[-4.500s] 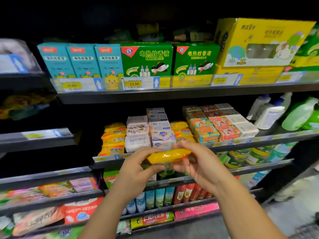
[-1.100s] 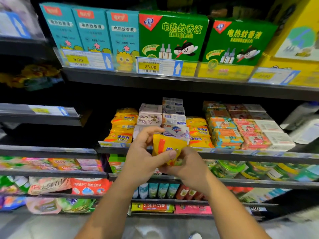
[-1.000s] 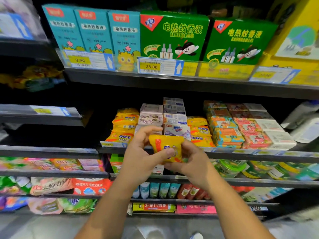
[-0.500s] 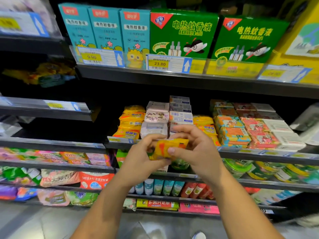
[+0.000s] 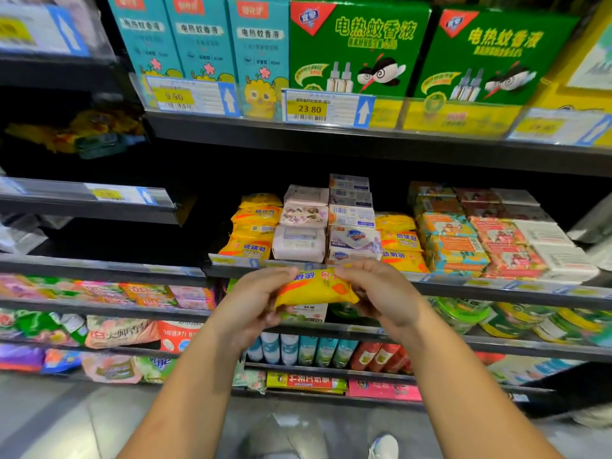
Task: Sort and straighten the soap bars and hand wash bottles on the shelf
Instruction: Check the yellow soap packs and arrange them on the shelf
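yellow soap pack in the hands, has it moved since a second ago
Yes. The yellow soap pack has tipped from upright to lengthwise and sits lower, just below the soap shelf's front rail.

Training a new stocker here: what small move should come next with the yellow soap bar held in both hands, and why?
Probably set the yellow soap bar onto the matching yellow stack just above: left hand and right hand grip its ends, clear of the shelf.

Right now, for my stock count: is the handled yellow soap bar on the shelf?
No, the left hand and right hand hold the yellow soap bar before the shelf.
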